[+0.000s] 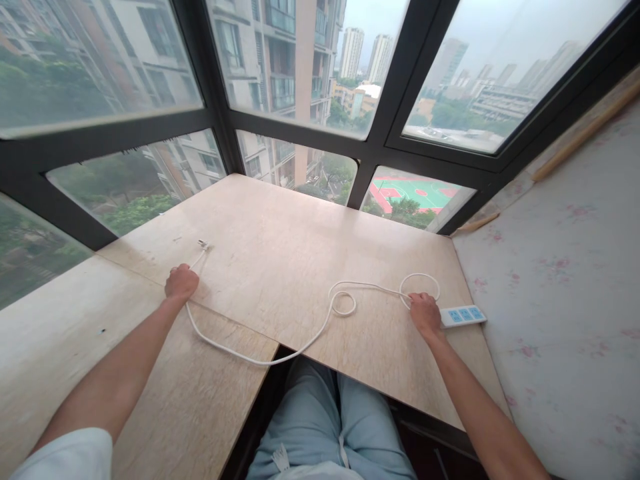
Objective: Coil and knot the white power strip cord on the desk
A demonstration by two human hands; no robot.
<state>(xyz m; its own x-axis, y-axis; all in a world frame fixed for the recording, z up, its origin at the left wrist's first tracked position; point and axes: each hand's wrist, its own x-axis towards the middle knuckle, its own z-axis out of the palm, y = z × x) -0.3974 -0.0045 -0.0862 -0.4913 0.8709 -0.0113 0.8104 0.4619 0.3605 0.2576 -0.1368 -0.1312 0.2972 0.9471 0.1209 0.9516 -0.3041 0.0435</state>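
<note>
A white power strip with blue sockets lies at the right edge of the light wooden desk. Its white cable runs left across the desk in loose loops and ends in a plug. My left hand is closed around the cable a short way behind the plug. My right hand is closed on the cable right beside the power strip.
Large dark-framed windows wrap round the far side of the desk, with city buildings outside. A floral-patterned mattress lies along the right. My legs in light blue trousers show under the desk's front edge.
</note>
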